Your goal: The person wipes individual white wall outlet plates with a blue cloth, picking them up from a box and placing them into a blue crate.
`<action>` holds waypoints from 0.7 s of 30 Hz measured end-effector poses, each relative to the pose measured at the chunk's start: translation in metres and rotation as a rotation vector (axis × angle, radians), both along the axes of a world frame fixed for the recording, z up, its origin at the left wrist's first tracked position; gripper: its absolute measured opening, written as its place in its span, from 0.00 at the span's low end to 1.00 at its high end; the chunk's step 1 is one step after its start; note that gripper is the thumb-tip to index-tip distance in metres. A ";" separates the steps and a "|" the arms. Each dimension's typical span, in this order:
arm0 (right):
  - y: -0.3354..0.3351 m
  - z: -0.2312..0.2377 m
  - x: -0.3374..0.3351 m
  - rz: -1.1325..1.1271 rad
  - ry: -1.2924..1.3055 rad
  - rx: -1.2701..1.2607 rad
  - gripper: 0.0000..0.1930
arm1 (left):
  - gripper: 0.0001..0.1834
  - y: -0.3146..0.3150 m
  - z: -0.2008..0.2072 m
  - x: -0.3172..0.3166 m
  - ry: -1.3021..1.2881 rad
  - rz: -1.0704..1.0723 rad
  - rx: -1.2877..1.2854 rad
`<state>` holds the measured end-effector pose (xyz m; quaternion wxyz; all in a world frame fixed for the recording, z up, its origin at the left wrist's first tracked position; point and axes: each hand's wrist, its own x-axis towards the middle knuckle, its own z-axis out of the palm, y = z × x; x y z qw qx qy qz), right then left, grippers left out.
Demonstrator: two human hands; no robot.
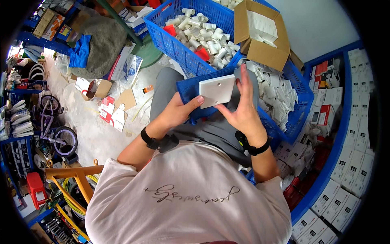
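Head view: our left hand (178,110) grips the white cover plate (216,90) over blue cloth (188,90), our right hand (245,109) spread open (mid-wipe, we judge); the next move wants steady support.

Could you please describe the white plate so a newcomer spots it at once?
Below the blue plastic crate of white tubular fittings are grey trousers. Above them, the left hand holds a flat white squarish plate over blue cloth. Unlike white pieces heaped at right, it's handheld.

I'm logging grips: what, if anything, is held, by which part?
The left hand holds a white square plate by its left edge, near the lower corner, with blue cloth beneath.
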<state>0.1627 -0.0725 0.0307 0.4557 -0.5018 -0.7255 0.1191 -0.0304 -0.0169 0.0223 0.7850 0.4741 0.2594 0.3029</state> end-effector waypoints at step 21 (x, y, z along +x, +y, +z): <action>-0.008 0.005 0.010 -0.223 -0.035 -0.184 0.49 | 0.22 0.006 -0.006 -0.005 -0.120 0.117 -0.471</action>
